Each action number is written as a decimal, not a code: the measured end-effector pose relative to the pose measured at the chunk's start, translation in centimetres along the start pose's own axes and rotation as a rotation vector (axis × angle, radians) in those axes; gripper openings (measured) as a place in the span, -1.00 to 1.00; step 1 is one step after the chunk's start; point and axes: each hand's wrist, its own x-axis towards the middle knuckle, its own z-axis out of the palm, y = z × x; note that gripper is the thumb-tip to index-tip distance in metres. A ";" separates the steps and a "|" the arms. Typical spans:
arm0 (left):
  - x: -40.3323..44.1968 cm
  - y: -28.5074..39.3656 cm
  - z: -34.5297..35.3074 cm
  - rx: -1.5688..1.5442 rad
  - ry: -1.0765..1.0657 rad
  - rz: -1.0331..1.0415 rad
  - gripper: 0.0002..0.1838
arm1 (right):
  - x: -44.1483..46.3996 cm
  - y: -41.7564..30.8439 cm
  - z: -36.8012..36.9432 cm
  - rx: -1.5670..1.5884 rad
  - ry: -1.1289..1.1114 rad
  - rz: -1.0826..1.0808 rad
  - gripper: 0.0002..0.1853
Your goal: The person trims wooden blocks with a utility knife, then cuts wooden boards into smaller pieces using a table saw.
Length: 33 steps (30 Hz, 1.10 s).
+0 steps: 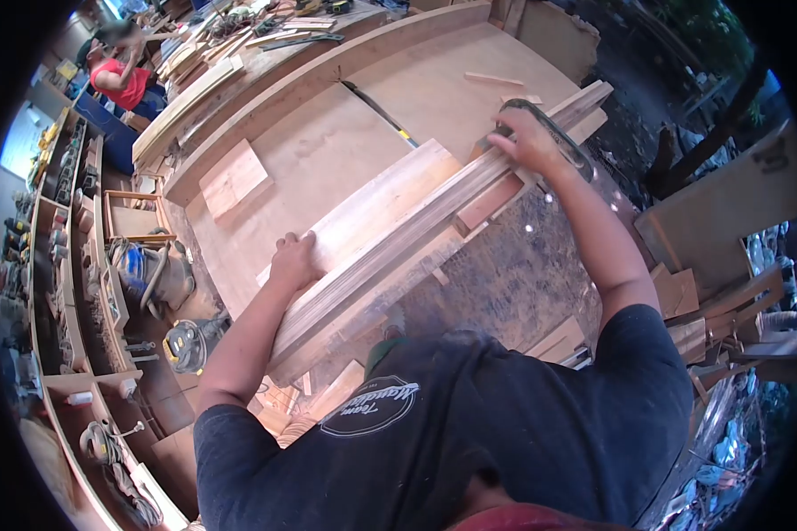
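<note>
My left hand [294, 259] rests on the near-left end of a wide pale board [385, 202], its fingers bent over the surface. Along the near side of that board runs a stack of long narrow wood strips [398, 230]. At the strips' far right part, my right hand [530, 142] is closed on a dark green and black tool [553, 137], which lies partly behind the hand and strips. A reddish wood block [490, 203] sits below the strips. Both the board and strips lie over a large worktable [328, 146].
A square wood block [236, 181] and a dark bar [376, 111] lie on the worktable. Wood offcuts [230, 40] are heaped beyond its raised edge. Another person in red [122, 81] stands at the upper left. Shelves [84, 292] and a vacuum [155, 274] are on the left.
</note>
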 end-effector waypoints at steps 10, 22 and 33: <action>-1.4 4.1 -4.5 -0.443 -0.418 0.101 -0.17 | -2.4 0.8 -2.5 -0.063 -0.448 -0.051 -0.01; -2.3 6.0 -5.3 -0.341 -0.407 0.169 -0.09 | -2.6 4.2 -0.6 -0.189 -0.402 -0.133 -0.19; -1.0 5.1 -4.9 -0.330 -0.382 0.195 -0.27 | -1.9 4.6 0.6 -0.205 -0.362 -0.175 -0.25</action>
